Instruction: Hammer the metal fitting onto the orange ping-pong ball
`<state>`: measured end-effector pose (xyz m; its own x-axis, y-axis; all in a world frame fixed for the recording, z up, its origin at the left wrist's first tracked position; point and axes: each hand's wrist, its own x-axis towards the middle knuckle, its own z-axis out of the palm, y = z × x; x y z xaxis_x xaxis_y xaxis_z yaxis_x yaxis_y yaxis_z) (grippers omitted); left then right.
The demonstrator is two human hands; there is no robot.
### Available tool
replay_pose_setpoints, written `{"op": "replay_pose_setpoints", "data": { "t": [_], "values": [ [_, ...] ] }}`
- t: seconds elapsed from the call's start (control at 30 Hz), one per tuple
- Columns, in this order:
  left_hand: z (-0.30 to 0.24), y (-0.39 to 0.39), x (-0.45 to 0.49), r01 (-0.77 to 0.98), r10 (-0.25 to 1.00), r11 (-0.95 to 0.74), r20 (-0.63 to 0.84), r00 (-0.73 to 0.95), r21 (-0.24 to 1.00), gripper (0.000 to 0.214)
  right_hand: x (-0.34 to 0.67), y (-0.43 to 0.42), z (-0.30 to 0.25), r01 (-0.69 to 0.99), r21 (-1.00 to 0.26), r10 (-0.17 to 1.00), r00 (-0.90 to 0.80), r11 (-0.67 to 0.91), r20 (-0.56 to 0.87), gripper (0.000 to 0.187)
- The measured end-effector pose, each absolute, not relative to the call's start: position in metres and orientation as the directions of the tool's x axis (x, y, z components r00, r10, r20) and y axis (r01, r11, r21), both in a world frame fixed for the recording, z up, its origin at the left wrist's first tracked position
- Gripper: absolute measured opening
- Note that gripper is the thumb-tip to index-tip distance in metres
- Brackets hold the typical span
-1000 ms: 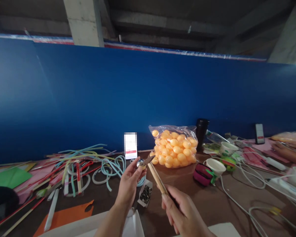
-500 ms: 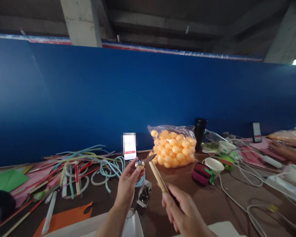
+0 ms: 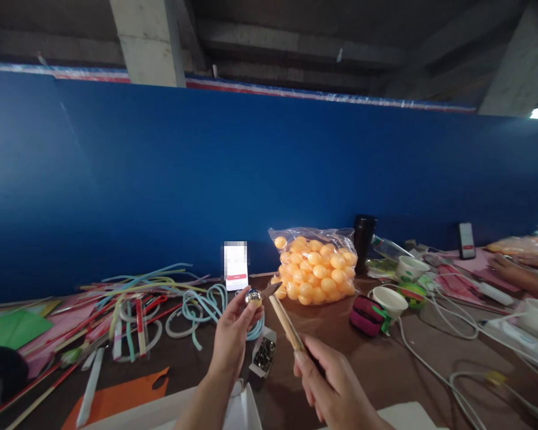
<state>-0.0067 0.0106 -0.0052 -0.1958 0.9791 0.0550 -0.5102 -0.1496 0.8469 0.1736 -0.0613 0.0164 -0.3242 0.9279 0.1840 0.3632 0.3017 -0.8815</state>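
Observation:
A wooden-handled hammer (image 3: 286, 321) is gripped in my right hand (image 3: 329, 376), its pale handle slanting up and left. At the far end shows a dark, pointed metal piece (image 3: 271, 290), apparently the hammer's head. My left hand (image 3: 235, 328) pinches a shiny silver rounded piece (image 3: 253, 298) between thumb and fingers, right beside the dark metal. Whether the silver piece is joined to it I cannot tell. Below, between the hands, stands a small open box (image 3: 259, 369) filled with small dark metal pieces (image 3: 265, 352).
A clear bag of orange balls (image 3: 316, 269) stands behind the hands. Left lie coiled blue tubes (image 3: 199, 313), orange paper (image 3: 121, 394) and coloured strips. A phone (image 3: 236, 267) leans at the back. Right are a maroon pouch (image 3: 366, 315), paper cups (image 3: 389, 298), cables and another person's hand (image 3: 506, 267).
Both hands keep their grips, with the hammer and the silver piece held almost still. The right hand and handle have shifted very slightly.

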Motion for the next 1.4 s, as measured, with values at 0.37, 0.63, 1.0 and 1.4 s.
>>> {"op": "replay_pose_setpoints", "data": {
  "t": [0.37, 0.63, 1.0, 1.4],
  "values": [
    [-0.0037, 0.0092, -0.0047, -0.522, 0.982, -0.14, 0.051, -0.181, 0.841, 0.05, 0.1733, -0.0626, 0.0152, 0.35, -0.874, 0.919, -0.325, 0.336, 0.223, 0.032],
    [0.0006, 0.0072, -0.0046, -0.585, 0.986, -0.124, 0.034, -0.162, 0.801, 0.052, 0.1706, -0.0666, 0.0203, 0.313, -0.878, 0.921, -0.265, 0.362, 0.285, 0.033],
    [-0.0004, 0.0094, -0.0047, -0.555, 0.983, -0.134, 0.038, -0.18, 0.821, 0.051, 0.1718, -0.0629, 0.017, 0.367, -0.841, 0.901, -0.33, 0.397, 0.281, 0.032],
    [-0.004, 0.0099, -0.0043, -0.542, 0.983, -0.143, 0.057, -0.173, 0.828, 0.05, 0.1718, -0.0633, 0.0147, 0.386, -0.856, 0.92, -0.323, 0.343, 0.223, 0.034]
  ]
}}
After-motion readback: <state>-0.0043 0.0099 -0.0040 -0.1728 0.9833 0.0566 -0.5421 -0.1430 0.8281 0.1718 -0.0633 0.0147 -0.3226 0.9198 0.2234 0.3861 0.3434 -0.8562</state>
